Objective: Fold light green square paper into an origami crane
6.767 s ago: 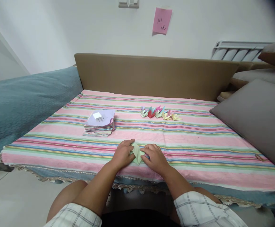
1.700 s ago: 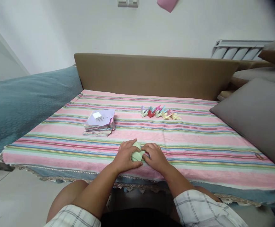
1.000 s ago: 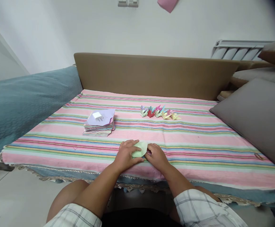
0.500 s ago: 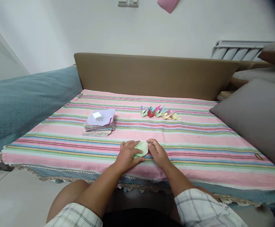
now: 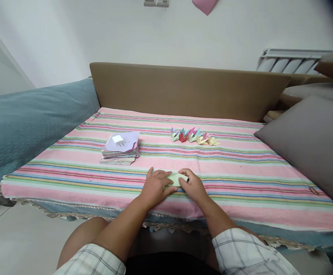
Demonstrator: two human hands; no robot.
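Observation:
A light green sheet of folding paper (image 5: 174, 179) lies on the striped cloth in front of me, partly covered by my fingers. My left hand (image 5: 157, 186) rests on its left side, with the thumb and fingers closed on the paper. At the right end, my right hand (image 5: 192, 185) pinches the paper between thumb and fingers. Beyond the hands stands a group of small folded paper cranes (image 5: 193, 136) in several colours. Off to the left is a stack of paper squares (image 5: 119, 156), topped by a lilac sheet.
A white plug adapter (image 5: 118, 140) sits on the stack. The striped cloth (image 5: 69, 183) covers the sofa seat, bounded by a blue armrest (image 5: 40, 114), a brown backrest (image 5: 183, 91) and a grey cushion (image 5: 312, 141). A small brown loop (image 5: 314, 191) lies at the right.
The green paper looks flatter and narrower now, its rounded upright part having come down. My right hand has closed over its right end; my left hand has shifted slightly.

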